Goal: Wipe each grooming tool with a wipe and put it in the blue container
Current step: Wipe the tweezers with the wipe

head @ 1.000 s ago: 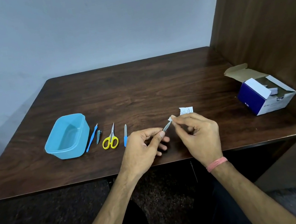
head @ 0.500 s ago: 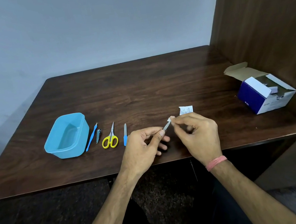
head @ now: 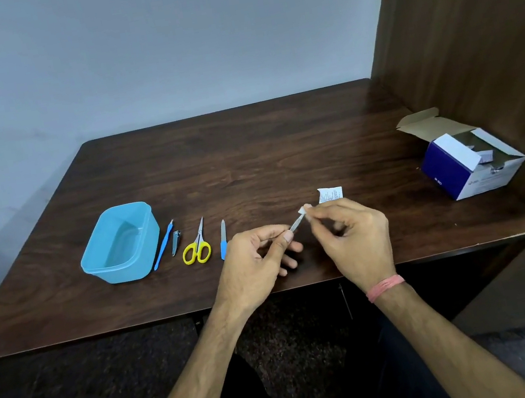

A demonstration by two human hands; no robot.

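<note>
A: What is held by the left hand [head: 257, 261]?

B: A small metal tool [head: 296, 224] is pinched between its thumb and forefinger, near the front edge of the table [head: 280, 147]. The other fingers are curled loosely underneath. What kind of tool it is cannot be told, since only a short silver length is seen.

A: And the right hand [head: 353, 239]?

B: It is closed at the fingertips on a small white wipe [head: 302, 210], which is pressed around the far tip of the metal tool. A pink band [head: 385, 287] is worn on that wrist.

A: Where is the blue container [head: 122, 243] placed?

B: It is set on the table well to the left of the hands, open at the top, and nothing is seen inside it.

A: What is laid beside the container?

B: A row of tools is lined up just to its right. Nearest is a thin blue-handled tool [head: 163, 245], then a small nail clipper [head: 177, 242], then yellow-handled scissors [head: 197, 247], then a nail file [head: 223, 239] with a blue handle, which is closest to the left hand.

A: Anything else on the table?

B: A torn white packet [head: 330, 193] is lying just beyond the right hand. Far to the right of the container, an opened blue and white box [head: 465, 163] is seen.
</note>
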